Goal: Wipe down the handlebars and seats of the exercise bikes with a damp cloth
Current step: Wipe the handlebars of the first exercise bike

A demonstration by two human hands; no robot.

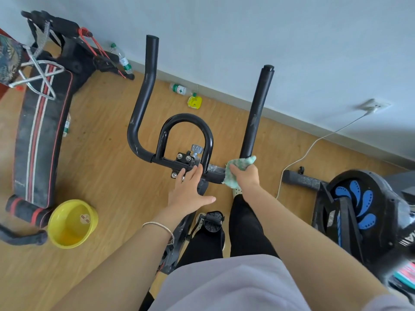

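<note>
Right hand (247, 177), fingers (235, 169) round cloth (242, 163), on handlebars (254, 122).

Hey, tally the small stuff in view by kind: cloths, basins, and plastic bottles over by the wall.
Cloths: 1, the green cloth gripped in the right hand
Basins: 1, the yellow basin on the floor
Plastic bottles by the wall: 2, the left bottle and the right bottle
Total: 4
</note>
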